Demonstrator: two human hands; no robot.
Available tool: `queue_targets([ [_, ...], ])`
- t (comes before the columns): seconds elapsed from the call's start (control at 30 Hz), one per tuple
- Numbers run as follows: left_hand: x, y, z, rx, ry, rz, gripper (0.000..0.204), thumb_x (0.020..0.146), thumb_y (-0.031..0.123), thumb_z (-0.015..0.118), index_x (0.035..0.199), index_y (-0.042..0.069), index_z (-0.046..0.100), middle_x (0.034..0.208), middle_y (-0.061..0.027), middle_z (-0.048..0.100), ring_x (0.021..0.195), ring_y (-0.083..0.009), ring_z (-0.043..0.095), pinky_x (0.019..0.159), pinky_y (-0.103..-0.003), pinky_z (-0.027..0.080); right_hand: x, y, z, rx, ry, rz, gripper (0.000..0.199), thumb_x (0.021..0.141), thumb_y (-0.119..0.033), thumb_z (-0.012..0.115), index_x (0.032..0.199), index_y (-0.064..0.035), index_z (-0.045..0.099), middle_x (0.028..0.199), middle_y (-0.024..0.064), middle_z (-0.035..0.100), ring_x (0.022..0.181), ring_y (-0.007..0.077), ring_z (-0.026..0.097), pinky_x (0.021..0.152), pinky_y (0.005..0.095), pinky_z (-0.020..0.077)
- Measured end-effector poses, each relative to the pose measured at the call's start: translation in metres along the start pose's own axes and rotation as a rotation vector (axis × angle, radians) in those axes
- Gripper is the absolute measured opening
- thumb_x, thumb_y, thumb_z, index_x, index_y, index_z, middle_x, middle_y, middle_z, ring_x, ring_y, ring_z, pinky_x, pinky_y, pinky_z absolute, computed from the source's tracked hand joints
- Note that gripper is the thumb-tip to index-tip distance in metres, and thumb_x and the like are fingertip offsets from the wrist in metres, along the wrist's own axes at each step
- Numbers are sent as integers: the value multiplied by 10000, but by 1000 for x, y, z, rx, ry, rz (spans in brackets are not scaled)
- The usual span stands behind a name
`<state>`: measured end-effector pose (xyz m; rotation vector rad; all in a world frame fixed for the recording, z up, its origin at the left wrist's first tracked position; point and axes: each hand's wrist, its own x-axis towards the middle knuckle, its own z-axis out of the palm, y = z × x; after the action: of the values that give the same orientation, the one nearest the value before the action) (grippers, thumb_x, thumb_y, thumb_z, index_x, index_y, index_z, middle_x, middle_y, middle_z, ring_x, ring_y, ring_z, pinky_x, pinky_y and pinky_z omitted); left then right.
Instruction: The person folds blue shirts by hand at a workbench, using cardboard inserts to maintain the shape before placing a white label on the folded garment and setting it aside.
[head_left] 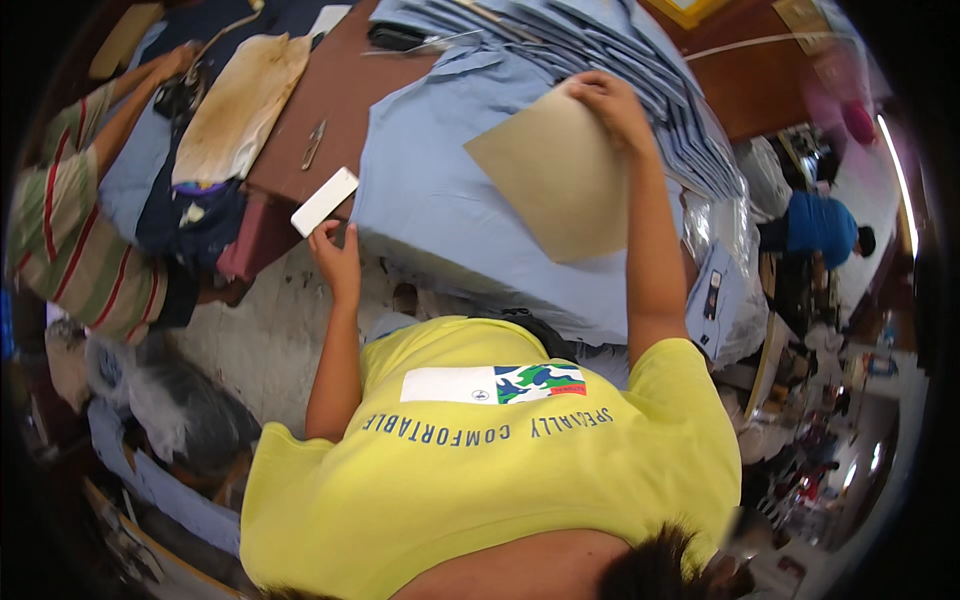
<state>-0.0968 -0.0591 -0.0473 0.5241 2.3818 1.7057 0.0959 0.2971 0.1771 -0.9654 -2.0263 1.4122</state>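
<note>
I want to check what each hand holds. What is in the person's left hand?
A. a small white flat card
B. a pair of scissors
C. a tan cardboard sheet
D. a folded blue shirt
A: the left hand grips a small white flat card at its lower end, while the right hand holds the tan cardboard sheet over the light blue shirt.

A garment workshop: a brown work table point(345, 90) carries a fanned stack of folded light-blue shirts point(610, 50), with metal scissors point(313, 143) lying on the table, and clear plastic bags point(725, 215) at right.
</note>
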Motion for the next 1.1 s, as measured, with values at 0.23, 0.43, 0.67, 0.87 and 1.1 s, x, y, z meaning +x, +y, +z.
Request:
queue_targets([
  [0.23,4,139,40,-383,-498,189,324,765,161,719,1000,7,557,973,-55,607,863,-133,558,751,-237,443,-17,-33,60,-221,-258,-228,374,675,-298,740,937,-49,644,825,30,599,737,107,507,687,240,416],
  [0.43,19,135,62,-648,-572,-55,220,814,76,657,989,-19,565,895,-27,617,821,-84,558,739,-210,440,-62,-6,-2,226,-386,67,357,687,-181,763,960,5,626,818,33,630,732,95,559,662,229,425],
  [0.67,-12,141,87,-380,-804,-151,349,837,70,617,1157,-39,533,942,-69,640,799,-94,585,701,-201,459,-134,73,-71,31,-69,258,314,694,-194,769,900,0,633,767,32,622,688,102,564,604,240,444],
  [0.87,-9,114,89,-420,-664,-160,309,847,107,602,1124,-8,530,880,-57,641,753,-84,590,619,-203,466,-180,105,-147,479,488,84,412,743,-184,738,1056,5,548,907,76,623,731,146,590,652,277,501],
  [1.1,0,51,52,-200,-316,-335,277,844,169,611,1086,50,547,896,-28,626,680,-75,564,540,-186,423,-231,227,-294,581,1427,-169,370,834,41,526,1178,79,395,1128,227,504,978,374,546,790,577,475],
])
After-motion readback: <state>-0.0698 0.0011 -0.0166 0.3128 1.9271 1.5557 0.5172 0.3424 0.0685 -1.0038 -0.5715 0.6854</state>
